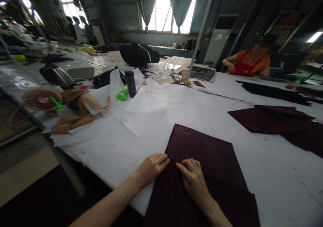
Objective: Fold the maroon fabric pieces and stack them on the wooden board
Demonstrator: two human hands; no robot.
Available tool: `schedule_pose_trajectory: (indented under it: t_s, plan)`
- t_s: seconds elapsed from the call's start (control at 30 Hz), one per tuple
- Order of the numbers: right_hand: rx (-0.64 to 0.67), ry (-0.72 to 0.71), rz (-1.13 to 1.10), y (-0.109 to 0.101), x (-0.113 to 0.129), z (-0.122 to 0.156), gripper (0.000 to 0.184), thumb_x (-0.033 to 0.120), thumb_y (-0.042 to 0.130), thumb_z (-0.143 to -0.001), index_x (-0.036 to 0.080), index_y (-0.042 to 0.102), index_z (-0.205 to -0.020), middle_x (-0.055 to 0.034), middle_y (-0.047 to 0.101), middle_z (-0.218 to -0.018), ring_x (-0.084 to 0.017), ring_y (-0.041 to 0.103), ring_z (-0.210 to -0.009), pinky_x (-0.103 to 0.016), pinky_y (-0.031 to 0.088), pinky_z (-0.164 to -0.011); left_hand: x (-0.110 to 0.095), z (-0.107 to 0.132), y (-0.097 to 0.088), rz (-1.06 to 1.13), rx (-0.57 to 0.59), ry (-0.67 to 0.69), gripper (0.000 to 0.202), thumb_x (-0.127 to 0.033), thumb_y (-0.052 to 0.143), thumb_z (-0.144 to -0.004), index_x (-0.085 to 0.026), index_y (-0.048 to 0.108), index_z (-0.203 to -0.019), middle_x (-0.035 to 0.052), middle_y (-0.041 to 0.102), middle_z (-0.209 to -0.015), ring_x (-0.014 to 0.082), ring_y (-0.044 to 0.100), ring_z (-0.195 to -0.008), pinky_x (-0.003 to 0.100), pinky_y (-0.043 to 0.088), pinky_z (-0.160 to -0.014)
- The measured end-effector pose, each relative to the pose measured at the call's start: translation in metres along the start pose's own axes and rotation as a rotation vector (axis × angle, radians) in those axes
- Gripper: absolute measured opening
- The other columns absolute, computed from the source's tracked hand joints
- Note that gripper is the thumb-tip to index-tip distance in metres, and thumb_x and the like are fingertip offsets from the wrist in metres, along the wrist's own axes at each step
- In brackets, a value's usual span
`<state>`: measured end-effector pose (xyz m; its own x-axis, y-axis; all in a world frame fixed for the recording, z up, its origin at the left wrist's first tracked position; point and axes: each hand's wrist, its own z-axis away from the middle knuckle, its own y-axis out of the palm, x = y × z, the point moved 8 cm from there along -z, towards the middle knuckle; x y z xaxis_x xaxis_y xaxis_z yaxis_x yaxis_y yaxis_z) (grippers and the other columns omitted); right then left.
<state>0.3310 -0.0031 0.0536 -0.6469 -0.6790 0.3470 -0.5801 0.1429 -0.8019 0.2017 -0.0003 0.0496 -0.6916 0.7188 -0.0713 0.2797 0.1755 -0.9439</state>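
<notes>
A dark maroon piece of fabric (202, 142) lies on the white-covered table in front of me, its lower part running toward my body. Its upper part looks folded over, with a slightly speckled surface. At the left edge of the cloth, my left hand (153, 166) is closed, fingertips pinching the fabric by the fold line. My right hand (193, 180) rests on the cloth just to the right, its fingers bent and drawn together on the same fold. A small gap separates the two hands. The fingertips' undersides are hidden.
More maroon fabric (275, 121) and black cloth (275, 92) lie to the right. Paper sheets (141, 116), a dark cylinder (130, 84), a green bottle (122, 94) and a pink fan (41, 99) stand left. A person in a red apron (246, 65) is across the table.
</notes>
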Motion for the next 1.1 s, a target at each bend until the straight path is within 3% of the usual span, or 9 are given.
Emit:
schedule_pose_trajectory:
  t_s: [0.1, 0.2, 0.3, 0.4, 0.57, 0.7, 0.9, 1.1]
  plan:
    - [0.001, 0.004, 0.000, 0.000, 0.001, 0.000, 0.032, 0.007, 0.040, -0.092, 0.020, 0.063, -0.110, -0.0067, 0.055, -0.090, -0.020, 0.048, -0.084, -0.038, 0.037, -0.078, 0.001, 0.002, -0.006, -0.060, 0.014, -0.005, 0.023, -0.010, 0.040, -0.093, -0.013, 0.058, -0.107, 0.0082, 0.061, -0.103, 0.0184, 0.058, -0.092, 0.033, 0.051, -0.084]
    - [-0.001, 0.004, 0.001, -0.001, 0.001, 0.000, 0.033, 0.006, 0.039, -0.092, 0.020, 0.063, -0.110, -0.0069, 0.055, -0.089, -0.020, 0.048, -0.084, -0.038, 0.037, -0.078, 0.000, 0.001, -0.025, -0.108, -0.047, -0.068, 0.025, -0.006, 0.038, -0.091, -0.013, 0.058, -0.105, 0.0109, 0.059, -0.113, 0.0211, 0.056, -0.099, 0.037, 0.048, -0.090]
    - [0.003, 0.002, -0.008, -0.002, 0.001, 0.000, 0.033, 0.006, 0.039, -0.092, 0.019, 0.062, -0.111, -0.0072, 0.056, -0.090, -0.020, 0.048, -0.084, -0.039, 0.036, -0.078, -0.015, -0.005, -0.035, -0.123, -0.098, -0.092, 0.032, -0.007, 0.038, -0.090, -0.011, 0.053, -0.118, 0.0130, 0.056, -0.121, 0.0239, 0.053, -0.107, 0.040, 0.044, -0.097]
    - [0.023, 0.020, -0.022, 0.000, 0.000, -0.001, 0.033, 0.008, 0.040, -0.093, 0.021, 0.062, -0.115, -0.0068, 0.055, -0.091, -0.020, 0.047, -0.085, -0.039, 0.036, -0.079, -0.030, -0.012, -0.016, -0.115, 0.000, -0.107, 0.037, -0.006, 0.040, -0.088, -0.009, 0.050, -0.124, 0.0124, 0.059, -0.115, 0.0237, 0.055, -0.105, 0.037, 0.045, -0.093]
    - [0.042, 0.031, -0.021, -0.002, -0.006, 0.002, 0.030, 0.010, 0.044, -0.093, 0.021, 0.063, -0.113, -0.0062, 0.055, -0.090, -0.020, 0.047, -0.084, -0.037, 0.036, -0.077, -0.035, -0.012, 0.015, -0.150, 0.188, -0.186, 0.040, -0.006, 0.043, -0.086, -0.007, 0.049, -0.126, 0.0101, 0.060, -0.103, 0.0220, 0.056, -0.095, 0.034, 0.049, -0.085]
    - [0.054, 0.020, 0.006, -0.007, -0.014, 0.009, 0.030, 0.010, 0.045, -0.092, 0.021, 0.064, -0.113, -0.0064, 0.056, -0.090, -0.020, 0.047, -0.083, -0.036, 0.037, -0.076, -0.037, -0.013, 0.015, -0.201, 0.230, -0.195, 0.049, -0.007, 0.042, -0.087, -0.010, 0.041, -0.135, 0.0102, 0.059, -0.106, 0.0222, 0.056, -0.096, 0.035, 0.049, -0.084]
    - [0.061, -0.006, 0.013, -0.018, -0.020, 0.019, 0.032, 0.010, 0.044, -0.093, 0.021, 0.063, -0.116, -0.0066, 0.055, -0.089, -0.020, 0.047, -0.083, -0.035, 0.038, -0.075, -0.046, -0.019, 0.018, -0.234, 0.249, -0.143, 0.045, -0.005, 0.039, -0.086, -0.005, 0.045, -0.131, 0.0132, 0.056, -0.119, 0.0235, 0.051, -0.109, 0.036, 0.041, -0.099]
    - [0.061, -0.019, 0.021, -0.028, -0.024, 0.027, 0.033, 0.009, 0.041, -0.093, 0.021, 0.062, -0.117, -0.0070, 0.054, -0.089, -0.020, 0.046, -0.083, -0.037, 0.038, -0.077, -0.054, -0.024, 0.020, -0.242, 0.278, -0.164, 0.052, -0.008, 0.041, -0.086, -0.012, 0.039, -0.137, 0.0082, 0.058, -0.101, 0.0226, 0.055, -0.092, 0.037, 0.047, -0.085]
